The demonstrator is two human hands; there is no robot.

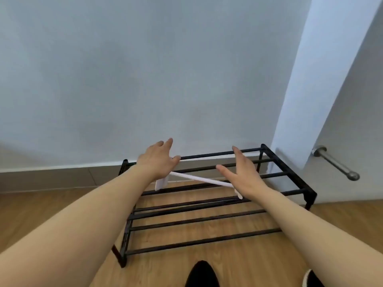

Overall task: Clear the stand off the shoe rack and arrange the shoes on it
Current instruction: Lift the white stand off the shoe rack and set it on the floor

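Both hands hover spread and empty over the black shoe rack (275,179), left hand (157,158) and right hand (244,177) above either end of the white stand (199,179) lying left-to-right across its top bars

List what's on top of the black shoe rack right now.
Only a white stand, lying diagonally across the shoe rack top bars. Left hand and right hand cover its ends. No shoes on it.
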